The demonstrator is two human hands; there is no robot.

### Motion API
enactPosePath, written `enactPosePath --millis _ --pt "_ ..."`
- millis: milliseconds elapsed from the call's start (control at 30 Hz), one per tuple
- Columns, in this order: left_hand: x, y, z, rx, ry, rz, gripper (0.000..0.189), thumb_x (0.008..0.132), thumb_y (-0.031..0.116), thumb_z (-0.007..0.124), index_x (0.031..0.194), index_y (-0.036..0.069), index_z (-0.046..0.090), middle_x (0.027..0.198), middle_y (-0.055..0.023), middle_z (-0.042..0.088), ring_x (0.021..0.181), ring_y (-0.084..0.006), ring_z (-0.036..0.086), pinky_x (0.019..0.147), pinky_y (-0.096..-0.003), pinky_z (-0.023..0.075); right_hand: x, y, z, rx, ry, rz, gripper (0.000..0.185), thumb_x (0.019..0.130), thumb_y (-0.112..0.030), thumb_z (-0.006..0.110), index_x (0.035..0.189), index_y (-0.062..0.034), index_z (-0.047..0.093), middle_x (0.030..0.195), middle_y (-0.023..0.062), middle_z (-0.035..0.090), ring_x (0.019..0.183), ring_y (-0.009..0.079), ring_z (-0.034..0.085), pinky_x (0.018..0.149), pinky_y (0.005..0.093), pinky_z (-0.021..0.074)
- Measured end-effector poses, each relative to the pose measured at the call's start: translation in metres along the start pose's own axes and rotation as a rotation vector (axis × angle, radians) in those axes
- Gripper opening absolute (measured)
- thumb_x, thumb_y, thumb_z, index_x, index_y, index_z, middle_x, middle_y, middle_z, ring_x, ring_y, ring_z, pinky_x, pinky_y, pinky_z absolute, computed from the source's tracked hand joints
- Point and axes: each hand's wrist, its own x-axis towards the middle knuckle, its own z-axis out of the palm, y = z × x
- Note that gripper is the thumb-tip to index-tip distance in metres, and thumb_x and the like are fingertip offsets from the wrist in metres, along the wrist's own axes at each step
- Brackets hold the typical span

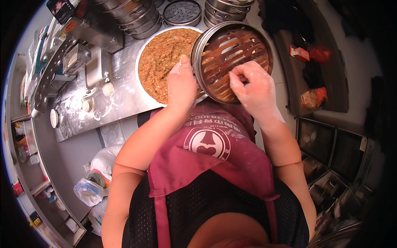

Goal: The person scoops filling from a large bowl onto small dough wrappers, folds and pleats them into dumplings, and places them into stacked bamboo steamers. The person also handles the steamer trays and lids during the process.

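My left hand (pixel 183 85) grips the left rim of a round metal steamer basket (pixel 201 59), its thumb pointing up. The basket is held tilted, and dark slats (pixel 231 55) with pale bits on them line its base. Over the slats, at the lower right, is my right hand (pixel 256 86), floury, with thumb and fingertips pinched together. Whether something small is between them cannot be told. Left of the basket, a large round pan of minced filling (pixel 164 59) lies partly behind my left hand. Small dough rounds (pixel 87 105) lie on the floured steel worktop (pixel 121 90).
Stacked metal steamers (pixel 136 18) stand at the back, with more steamers (pixel 228 11) to their right. A dough machine (pixel 96 31) occupies the left side of the worktop. Filled plastic bags (pixel 93 189) are below it. A dark seat or bench (pixel 322 71) bears packages at the right.
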Motion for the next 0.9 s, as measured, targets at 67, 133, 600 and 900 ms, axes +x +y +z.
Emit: enactPosePath --millis 67,133,600,900 --pt "-0.001 0.001 0.001 0.071 -0.011 -0.024 0.048 0.107 0.039 0.033 0.108 -0.003 0.058 0.088 -0.0091 0.063 0.068 -0.0147 0.057 0.062 -0.0304 0.0491 -0.004 0.002 0.004 -0.018 -0.009 0.002 0.005 0.076 -0.003 0.069 0.079 -0.0019 0.064 0.076 0.0103 0.062 0.069 0.0257 0.063 0.064 0.0345 0.0512" --pt "0.003 -0.003 0.001 0.096 -0.002 -0.004 0.047 0.106 0.038 0.034 0.104 -0.002 0.058 0.083 -0.0077 0.062 0.066 -0.0141 0.055 0.060 -0.0304 0.0472 -0.002 0.004 -0.003 -0.054 0.000 -0.002 0.005 0.078 -0.003 0.069 0.080 -0.0007 0.065 0.077 0.0106 0.062 0.068 0.0242 0.063 0.064 0.0325 0.0513" --pt "0.008 -0.006 0.007 -0.081 -0.082 -0.032 0.050 0.106 0.038 0.033 0.124 -0.005 0.052 0.113 -0.0169 0.064 0.096 -0.0247 0.065 0.084 -0.0365 0.0555 -0.022 0.027 -0.027 -0.243 -0.057 -0.074 0.009 0.076 -0.009 0.071 0.076 -0.0061 0.063 0.077 0.0061 0.063 0.077 0.0264 0.061 0.073 0.0381 0.0438" --pt "0.009 -0.010 0.007 0.027 -0.120 0.001 0.049 0.107 0.038 0.033 0.120 -0.004 0.055 0.108 -0.0154 0.066 0.091 -0.0224 0.066 0.079 -0.0340 0.0557 -0.031 0.033 -0.030 -0.281 -0.096 -0.060 0.008 0.074 -0.011 0.072 0.074 -0.0091 0.064 0.075 0.0039 0.061 0.076 0.0250 0.061 0.072 0.0386 0.0433"
